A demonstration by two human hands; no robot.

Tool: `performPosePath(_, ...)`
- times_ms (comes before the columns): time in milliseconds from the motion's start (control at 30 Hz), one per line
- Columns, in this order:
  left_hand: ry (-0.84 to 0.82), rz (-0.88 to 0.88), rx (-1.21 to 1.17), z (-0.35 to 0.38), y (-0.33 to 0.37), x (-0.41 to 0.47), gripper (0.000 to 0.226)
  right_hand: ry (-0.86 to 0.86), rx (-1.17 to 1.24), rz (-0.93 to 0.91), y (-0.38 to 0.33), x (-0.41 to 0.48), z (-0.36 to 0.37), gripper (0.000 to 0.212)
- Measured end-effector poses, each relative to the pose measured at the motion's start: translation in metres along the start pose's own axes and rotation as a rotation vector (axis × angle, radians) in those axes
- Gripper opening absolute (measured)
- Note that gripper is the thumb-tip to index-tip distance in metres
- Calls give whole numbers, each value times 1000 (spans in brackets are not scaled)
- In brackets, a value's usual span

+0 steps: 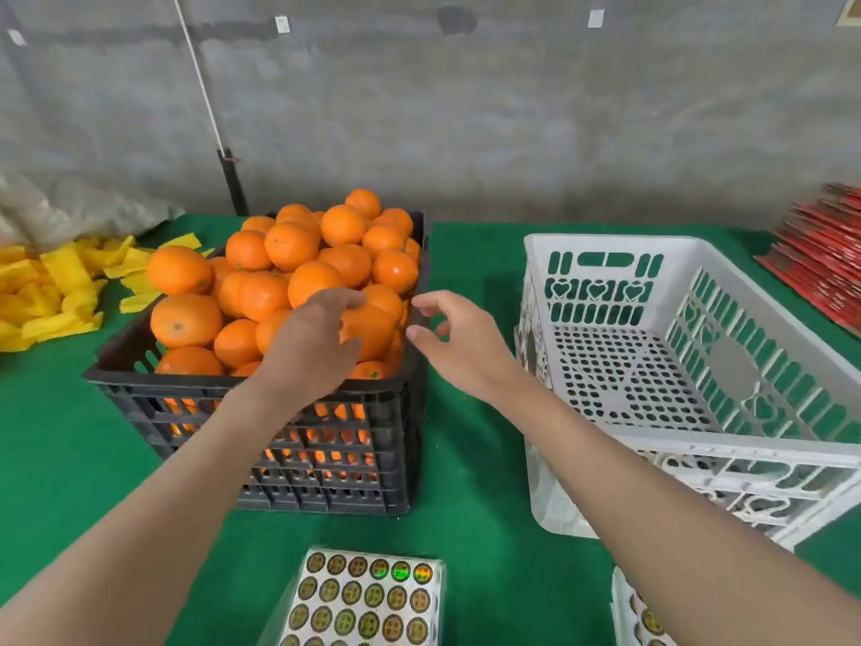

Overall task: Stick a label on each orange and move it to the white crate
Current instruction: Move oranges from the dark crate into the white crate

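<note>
Gripping an orange [370, 331] by the black crate [326, 482] rim, left hand [312, 347]; right hand [459, 342] spread.

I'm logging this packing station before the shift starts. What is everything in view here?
oranges: many, orange, heaped in the black crate
black crate: one, black, left of centre on the table
white crate: one, white, right side, no oranges in it
label sheets: two, white with round gold labels, near edge; the second is cut off at lower right
foam sleeves: many, yellow, piled at far left
flat packs: one stack, red, far right edge
table cover: one, green, under everything
pole: one, dark, behind the black crate
left hand: grips one orange at the heap's near right
right hand: open, holds nothing, beside the black crate's right rim
</note>
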State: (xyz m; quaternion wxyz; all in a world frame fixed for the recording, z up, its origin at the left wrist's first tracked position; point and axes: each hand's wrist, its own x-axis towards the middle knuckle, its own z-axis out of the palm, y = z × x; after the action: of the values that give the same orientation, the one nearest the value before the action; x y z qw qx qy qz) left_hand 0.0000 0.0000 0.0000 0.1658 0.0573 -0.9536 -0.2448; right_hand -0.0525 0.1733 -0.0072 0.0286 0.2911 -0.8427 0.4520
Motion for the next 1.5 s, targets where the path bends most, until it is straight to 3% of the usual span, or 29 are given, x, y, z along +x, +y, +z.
performPosePath(100,-201,10,358,3,-5,23,73,-65,-139,12,0,21,11,45)
performPosePath(200,-303,45,446,11,-8,36,87,-173,-229,64,1,34,22,51)
performPosePath(300,-251,96,405,12,-13,43,81,-250,-349,90,4,40,34,58)
performPosePath(433,-139,130,304,15,-15,40,72,-165,-362,62,4,40,41,56)
performPosePath(600,82,134,-30,9,-7,25,70,10,-65,-19,-6,21,19,52)
performPosePath(667,122,122,-298,4,2,18,66,77,106,-38,-16,11,3,48)
performPosePath(800,-209,-169,-1203,-3,34,-4,59,97,427,29,-30,-15,-35,32)
performPosePath(933,-412,-289,-1502,8,49,-22,59,-11,445,122,-14,-57,-76,15)
performPosePath(1067,-433,-350,-1598,23,62,-37,66,-344,233,269,47,-123,-106,6)
performPosePath(1200,-369,-431,-1642,45,77,-47,71,-638,-344,576,150,-191,-103,17)
performPosePath(1300,-355,-515,-1663,63,86,-58,77,-553,-564,694,202,-226,-93,26)
performPosePath(1500,-338,-605,-1641,90,87,-73,78,-467,-575,607,217,-234,-74,45)
